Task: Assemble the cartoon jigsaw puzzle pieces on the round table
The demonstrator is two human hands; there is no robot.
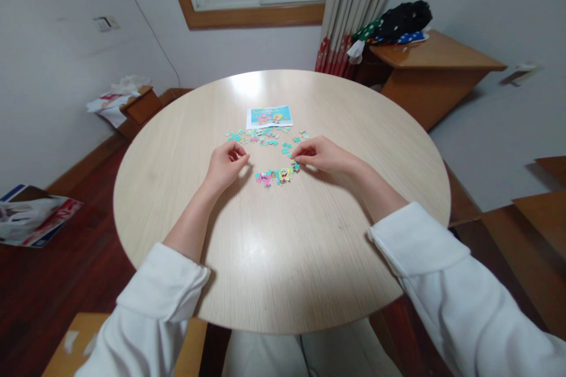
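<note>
A partly joined strip of jigsaw puzzle [273,177] lies flat on the round table, with a pink figure at its left and a yellow one at its right. My right hand [319,154] pinches a small teal and yellow puzzle piece [296,165] at the strip's right end; whether it is joined there I cannot tell. Left of the strip, my left hand [226,166] hovers with thumb and forefinger together, and no piece shows between them. Loose puzzle pieces [269,142] are scattered beyond both hands. Behind them lies a printed reference picture [270,117] with a teal background.
The pale wooden table [283,271] has a rounded edge close to my body. A wooden cabinet [437,50] with dark cloth [404,20] on it stands at the back right, beside a curtain [354,6]. A wooden stool [71,341] is at the lower left.
</note>
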